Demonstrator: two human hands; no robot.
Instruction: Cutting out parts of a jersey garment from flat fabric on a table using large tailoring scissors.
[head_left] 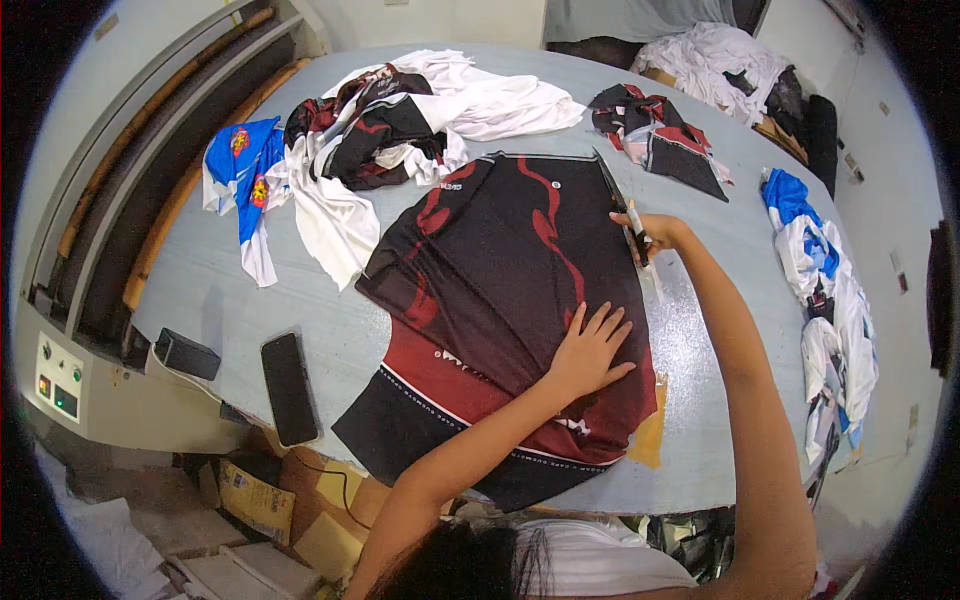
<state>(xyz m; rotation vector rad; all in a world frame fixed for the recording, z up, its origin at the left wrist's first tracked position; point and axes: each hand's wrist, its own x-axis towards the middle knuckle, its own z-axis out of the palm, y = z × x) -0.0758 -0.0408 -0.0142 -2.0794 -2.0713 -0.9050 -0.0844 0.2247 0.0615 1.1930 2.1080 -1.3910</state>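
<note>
— black and dark red printed fabric panel (500,310), laid flat on the pale grey-blue work table (720,400). where are the hands on it?

— the left hand (590,350) lies on the lower right part of the panel, palm down, fingers spread wide, pressing the cloth. the right hand (650,235) is at the panel's right edge, closed around a slim white and black tool (636,232); i cannot tell whether it is a pen or a cutter. it sits beside a long straight ruler (625,225) that runs along that edge.

— what else is on the table?

— a heap of white, black and red fabric pieces (420,120) touches the panel's top left corner. a blue and white printed piece (245,175) lies to the left of that, a smaller black and red pile (655,135) to the upper right, and blue and white pieces (825,290) hang along the right edge. a flat black phone (288,388) and a small black box (186,354) lie near the left front edge.

— any packages or labels?

— yellowish cardboard boxes (255,500) are under the table's front, lower left, one with a printed label too small to make out. the grey machine (60,380) on the left has a pale square control panel with small coloured buttons.
</note>
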